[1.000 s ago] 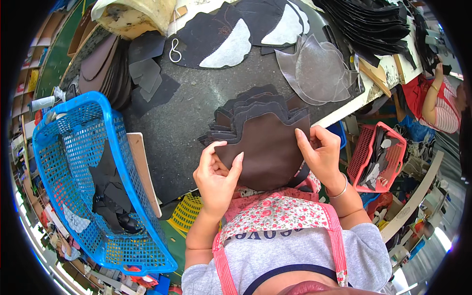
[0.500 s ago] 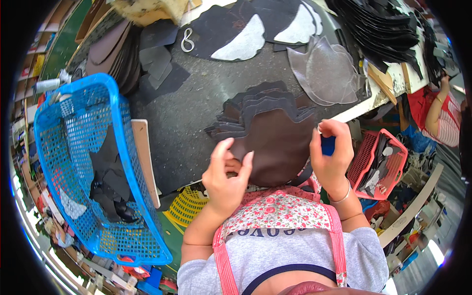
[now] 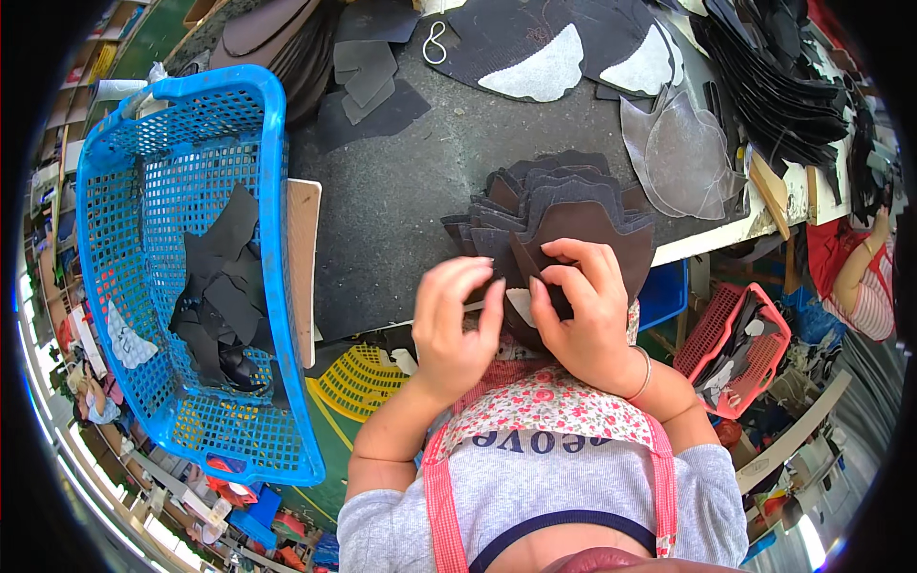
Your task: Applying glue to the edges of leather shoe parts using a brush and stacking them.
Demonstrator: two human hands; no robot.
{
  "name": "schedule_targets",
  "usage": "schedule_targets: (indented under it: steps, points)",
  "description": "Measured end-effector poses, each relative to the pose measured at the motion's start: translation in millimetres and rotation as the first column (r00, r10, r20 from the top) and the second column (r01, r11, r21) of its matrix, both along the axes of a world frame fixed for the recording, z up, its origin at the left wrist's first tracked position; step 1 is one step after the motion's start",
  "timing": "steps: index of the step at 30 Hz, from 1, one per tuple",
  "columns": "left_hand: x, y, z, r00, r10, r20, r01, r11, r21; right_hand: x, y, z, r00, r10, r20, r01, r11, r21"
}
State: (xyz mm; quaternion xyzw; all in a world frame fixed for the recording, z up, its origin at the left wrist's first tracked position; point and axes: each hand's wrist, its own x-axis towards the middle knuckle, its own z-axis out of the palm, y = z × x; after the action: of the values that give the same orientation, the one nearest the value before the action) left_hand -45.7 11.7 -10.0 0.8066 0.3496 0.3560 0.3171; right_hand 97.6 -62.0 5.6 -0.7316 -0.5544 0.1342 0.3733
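A fanned stack of dark, scallop-edged leather pieces [image 3: 564, 177] lies at the table's near edge, against my apron. Its top brown leather piece [image 3: 583, 222] has a raised fold on the left side. My right hand [image 3: 587, 310] reaches over this piece, thumb and fingers bent in a pinch at the fold. Beside the stack's left edge is my left hand [image 3: 454, 315], fingers curled and thumb tip close to the forefinger; whatever is between them is too small to make out. A small white patch [image 3: 521, 306] shows between the hands.
A blue basket [image 3: 272, 286] with dark scraps stands left, a yellow basket [image 3: 358, 384] below the table edge. Right are a pink basket [image 3: 731, 358] and another person's arm [image 3: 860, 272]. Clear templates [image 3: 683, 158], white-patched pieces [image 3: 535, 67] and black strips [image 3: 764, 86] lie farther back.
My right hand has come leftward from the stack's right edge onto the top piece, whose left side is now folded up. My left hand stays near the left edge. The whole view has shifted.
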Motion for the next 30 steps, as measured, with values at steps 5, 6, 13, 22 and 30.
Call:
schedule_targets:
  steps: [5,6,13,22,30]
  points:
    - [0.2,16.2,-3.1,0.990,0.012,-0.143,-0.025,0.995,-0.093,0.8,0.6,-1.0,0.999,-0.005,-0.037,0.006,1.000,0.014]
    - [1.4,17.9,-2.6,0.985,-0.023,-0.169,0.016,0.999,-0.040,1.0,0.6,-1.2,0.999,-0.006,-0.034,0.007,1.000,0.012]
    - [10.9,25.0,-4.8,0.946,-0.078,-0.314,0.088,0.996,0.018,-1.1,0.1,-1.3,1.000,0.004,-0.024,-0.003,1.000,0.011]
    - [-37.8,26.4,2.1,0.971,-0.128,-0.200,0.094,0.981,-0.173,27.1,-11.1,18.9,0.964,0.160,-0.212,-0.170,0.985,-0.029]
    - [13.2,7.6,18.0,0.768,-0.606,-0.207,0.600,0.794,-0.100,84.1,-57.2,24.7,0.975,0.180,-0.132,-0.191,0.979,-0.076]
